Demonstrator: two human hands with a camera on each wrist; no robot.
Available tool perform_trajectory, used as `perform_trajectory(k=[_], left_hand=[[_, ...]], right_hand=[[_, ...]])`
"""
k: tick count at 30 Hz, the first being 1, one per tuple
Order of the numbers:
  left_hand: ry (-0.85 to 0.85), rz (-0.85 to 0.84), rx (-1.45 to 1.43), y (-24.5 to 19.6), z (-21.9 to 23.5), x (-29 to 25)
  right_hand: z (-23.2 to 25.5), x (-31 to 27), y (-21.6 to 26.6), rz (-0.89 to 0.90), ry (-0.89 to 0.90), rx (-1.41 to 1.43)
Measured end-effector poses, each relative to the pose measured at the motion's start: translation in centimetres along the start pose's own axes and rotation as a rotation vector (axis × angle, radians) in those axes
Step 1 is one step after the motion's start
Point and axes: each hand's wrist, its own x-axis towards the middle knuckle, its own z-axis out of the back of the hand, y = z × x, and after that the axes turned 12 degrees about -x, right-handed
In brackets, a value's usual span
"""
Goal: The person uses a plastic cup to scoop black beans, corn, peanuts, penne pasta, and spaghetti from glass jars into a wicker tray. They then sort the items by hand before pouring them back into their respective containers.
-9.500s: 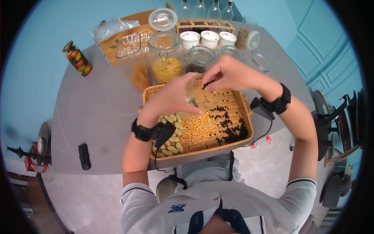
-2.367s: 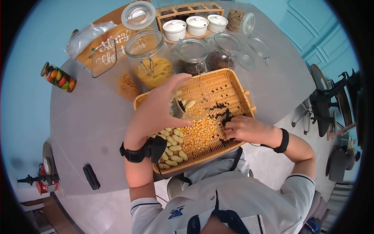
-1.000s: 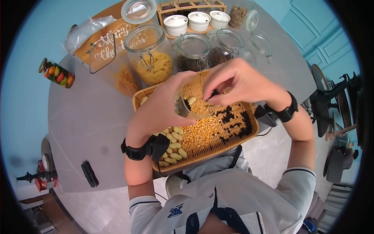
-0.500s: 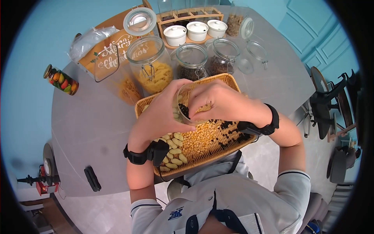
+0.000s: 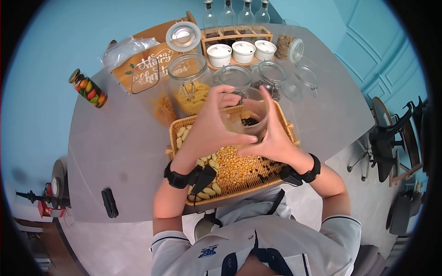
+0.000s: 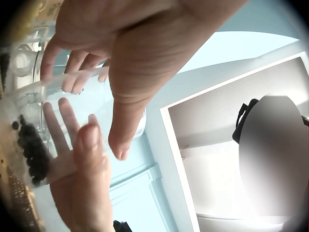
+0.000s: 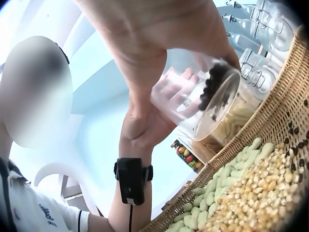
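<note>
Between both hands is a clear cup (image 5: 254,109) with black beans (image 5: 250,121) inside, held above a wicker basket (image 5: 172,133). The left hand (image 5: 207,124) curves round one side of it, the right hand (image 5: 277,138) round the other. Seen from the right wrist, the cup (image 7: 181,104) is tilted and the beans (image 7: 211,87) lie bunched near its base. The left wrist view shows them as a dark cluster (image 6: 34,154) behind the clear wall. Below, the basket holds peanuts (image 5: 206,191), yellow corn kernels (image 5: 235,168) and scattered black beans, partly hidden by the hands.
Behind the basket stand a pasta jar (image 5: 191,94), other clip-lid jars (image 5: 271,76), three white lidded pots (image 5: 243,52) and a rack with bottles (image 5: 228,20). To the left are a jar of colourful contents (image 5: 88,88), a printed wooden box (image 5: 138,69) and a black object (image 5: 110,202).
The right hand picked at the basket's black beans, then reached into the cup; now it is outside, round the cup's right side. The left hand kept hold of it. The head view has shifted.
</note>
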Motion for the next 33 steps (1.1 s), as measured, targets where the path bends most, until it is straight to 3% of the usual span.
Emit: perform_trajectory(k=[3,6,9,11,15,19,25,33], left_hand=[[-0.035,-0.055,-0.083,0.8,-0.6,0.2],[-0.054,-0.095,-0.090,1.5,1.0,-1.2],[-0.033,0.187,0.073,2.6,5.6,-3.4],[-0.154,0.096,0.033,4.5,7.8,-5.4],[-0.460,0.225,-0.208,5.1,9.2,-7.3],[-0.564,0.226,-0.282,7.1,9.5,-7.9],[-0.657,0.145,-0.349,7.9,9.7,-9.0],[-0.720,0.153,-0.329,7.7,9.5,-10.2]], right_hand=[[0.4,1.1,0.1,-0.016,-0.123,0.081],[2.8,1.9,0.2,-0.044,-0.105,-0.037],[7.3,4.5,0.7,0.096,-0.167,-0.371],[9.0,6.5,0.7,0.176,-0.185,-0.584],[10.9,10.2,-0.5,0.187,-0.155,-0.846],[10.7,11.9,-1.0,0.095,-0.059,-1.064],[10.4,13.4,-3.1,0.274,-0.039,-1.336],[9.4,14.1,-3.1,0.434,-0.035,-1.435]])
